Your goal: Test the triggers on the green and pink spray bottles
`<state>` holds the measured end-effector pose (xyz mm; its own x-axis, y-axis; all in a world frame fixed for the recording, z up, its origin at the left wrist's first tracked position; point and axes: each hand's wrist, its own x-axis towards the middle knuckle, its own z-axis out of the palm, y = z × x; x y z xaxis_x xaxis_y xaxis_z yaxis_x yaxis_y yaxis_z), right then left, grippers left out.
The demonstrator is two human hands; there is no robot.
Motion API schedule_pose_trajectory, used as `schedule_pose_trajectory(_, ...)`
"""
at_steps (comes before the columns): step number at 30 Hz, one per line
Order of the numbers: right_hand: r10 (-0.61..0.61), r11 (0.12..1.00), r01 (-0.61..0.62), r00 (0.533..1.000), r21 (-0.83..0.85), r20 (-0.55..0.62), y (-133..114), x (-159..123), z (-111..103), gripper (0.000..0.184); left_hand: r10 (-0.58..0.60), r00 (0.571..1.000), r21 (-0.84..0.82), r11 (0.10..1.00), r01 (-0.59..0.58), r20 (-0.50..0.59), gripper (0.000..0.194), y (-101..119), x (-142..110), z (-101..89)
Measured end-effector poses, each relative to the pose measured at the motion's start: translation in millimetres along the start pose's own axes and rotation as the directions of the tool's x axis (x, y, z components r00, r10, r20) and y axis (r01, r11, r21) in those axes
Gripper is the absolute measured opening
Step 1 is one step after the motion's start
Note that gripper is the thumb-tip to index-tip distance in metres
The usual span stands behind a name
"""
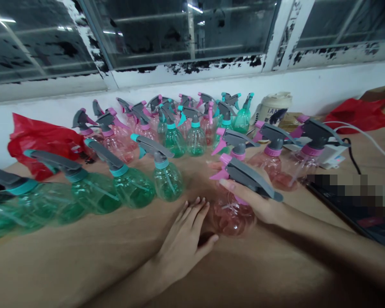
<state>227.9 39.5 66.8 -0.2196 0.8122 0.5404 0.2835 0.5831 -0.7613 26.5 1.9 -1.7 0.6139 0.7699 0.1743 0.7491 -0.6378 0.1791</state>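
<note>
A pink spray bottle (232, 220) with a grey and pink trigger head stands on the wooden table (93, 261). My right hand (261, 203) grips it near the neck from the right; the thumb shows under the trigger head and the other fingers are mostly hidden. Just left of the bottle, my left hand (186, 233) lies palm down on the tabletop, empty, its thumb held apart. A green spray bottle (168, 182) ends a row of several green ones on the left. Behind my right hand stands another pink spray bottle (269, 164).
Several pink and green spray bottles (195, 139) crowd together along the white wall. Red plastic bags (45, 141) lie at both sides. A white tub (274, 107) stands at the back. A dark flat device (343, 209), partly pixelated, and cables (368, 132) occupy the right.
</note>
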Motion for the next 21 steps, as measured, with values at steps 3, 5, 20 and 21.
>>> schedule_pose_trajectory(3, -0.017, 0.999, 0.017, 1.000, 0.028, 0.003, -1.0, 0.3, 0.1, 0.015, -0.005, 1.000, 0.014, 1.000, 0.006, -0.021, 0.060, -0.3, -1.3, 1.6)
schedule_pose_trajectory(5, -0.015, 0.996, 0.013, 1.000, 0.087, 0.012, -1.1, 0.5, 0.4, 0.010, -0.004, 1.000, 0.032, 0.999, 0.005, -0.030, 0.060, -0.5, -2.3, 2.8)
schedule_pose_trajectory(20, 0.011, 0.987, -0.025, 0.996, 0.161, 0.092, -0.2, -0.2, -2.6, 0.008, 0.042, 0.999, 0.111, 0.993, -0.039, -0.026, 0.057, -1.6, -2.9, 1.1)
schedule_pose_trajectory(21, 0.013, 0.990, -0.026, 0.996, 0.139, 0.089, 0.1, -0.3, -2.9, 0.008, 0.042, 0.999, 0.112, 0.993, -0.038, -0.031, 0.057, -1.6, -3.1, 1.4)
